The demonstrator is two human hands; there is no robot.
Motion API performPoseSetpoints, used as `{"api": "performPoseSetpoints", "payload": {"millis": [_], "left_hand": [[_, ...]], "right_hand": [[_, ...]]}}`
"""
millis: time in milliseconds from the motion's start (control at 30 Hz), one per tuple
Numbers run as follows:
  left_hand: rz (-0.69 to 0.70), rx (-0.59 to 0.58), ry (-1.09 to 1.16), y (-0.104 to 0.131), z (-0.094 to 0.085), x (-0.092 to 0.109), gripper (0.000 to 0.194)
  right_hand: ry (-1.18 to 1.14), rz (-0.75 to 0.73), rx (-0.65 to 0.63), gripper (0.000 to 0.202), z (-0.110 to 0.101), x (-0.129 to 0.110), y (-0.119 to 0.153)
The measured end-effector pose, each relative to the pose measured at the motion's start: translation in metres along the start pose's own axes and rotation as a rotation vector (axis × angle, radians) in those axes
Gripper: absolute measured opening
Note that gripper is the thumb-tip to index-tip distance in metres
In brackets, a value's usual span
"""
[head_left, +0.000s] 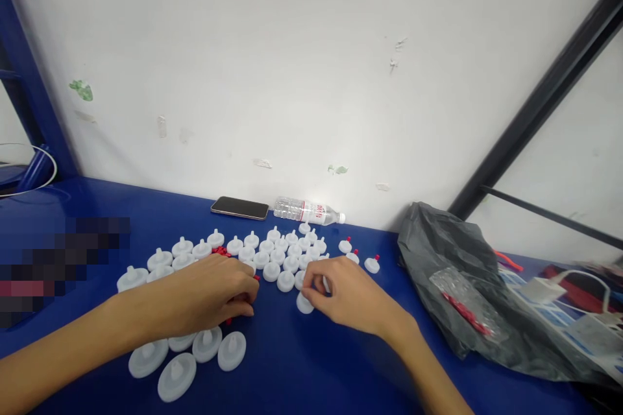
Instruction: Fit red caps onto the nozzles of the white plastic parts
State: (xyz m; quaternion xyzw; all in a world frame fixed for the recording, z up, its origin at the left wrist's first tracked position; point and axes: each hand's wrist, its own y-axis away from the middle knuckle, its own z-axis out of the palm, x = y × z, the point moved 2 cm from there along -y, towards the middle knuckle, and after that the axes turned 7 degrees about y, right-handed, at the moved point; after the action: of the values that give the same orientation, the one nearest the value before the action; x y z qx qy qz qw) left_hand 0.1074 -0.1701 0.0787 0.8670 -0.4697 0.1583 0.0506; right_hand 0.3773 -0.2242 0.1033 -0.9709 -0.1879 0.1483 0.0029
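Observation:
My left hand [214, 288] is curled over a small pile of red caps [221, 251], which is partly hidden beneath it. Its fingers are closed, and what they hold is out of sight. With thumb and forefinger closed, my right hand [357, 292] grips a white round disc with a nozzle [305, 303] just above or on the blue table. Most of that nozzle is behind the fingers. Between and beyond the hands stand several similar white discs [271, 271], nozzles up. Three discs with red caps on their nozzles [372, 264] are to the right.
More white discs [178, 376] lie at the near left on the blue table [302, 369]. A phone [239, 207] and a plastic bottle [307, 211] lie along the wall. To the right are a black plastic bag [428, 253], a clear packet of red pieces [470, 308] and power strips [545, 311].

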Motion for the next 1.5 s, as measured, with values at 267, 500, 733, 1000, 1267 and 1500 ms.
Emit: {"api": "performPoseSetpoints", "payload": {"millis": [267,500,733,1000,1267,1500], "left_hand": [[0.000,0.001,-0.045,-0.001,-0.002,0.007,0.025],[0.015,0.018,-0.085,0.000,-0.001,0.004,0.032],[0.040,0.041,-0.123,-0.004,0.011,-0.010,0.033],[0.044,0.052,-0.184,-0.004,0.015,-0.015,0.025],[0.070,0.055,-0.273,-0.006,0.017,-0.015,0.028],[0.095,0.091,-0.300,-0.004,0.017,-0.016,0.024]], "right_hand": [[0.254,0.187,0.118,0.016,-0.013,0.018,0.001],[0.131,0.052,0.075,0.010,0.004,0.011,-0.009],[-0.175,-0.056,0.191,0.009,-0.005,0.008,0.000],[-0.398,-0.055,0.124,0.009,0.006,-0.001,0.000],[-0.332,-0.070,0.075,0.019,0.013,-0.008,-0.003],[-0.293,-0.100,0.115,0.016,0.011,-0.009,-0.003]]}}
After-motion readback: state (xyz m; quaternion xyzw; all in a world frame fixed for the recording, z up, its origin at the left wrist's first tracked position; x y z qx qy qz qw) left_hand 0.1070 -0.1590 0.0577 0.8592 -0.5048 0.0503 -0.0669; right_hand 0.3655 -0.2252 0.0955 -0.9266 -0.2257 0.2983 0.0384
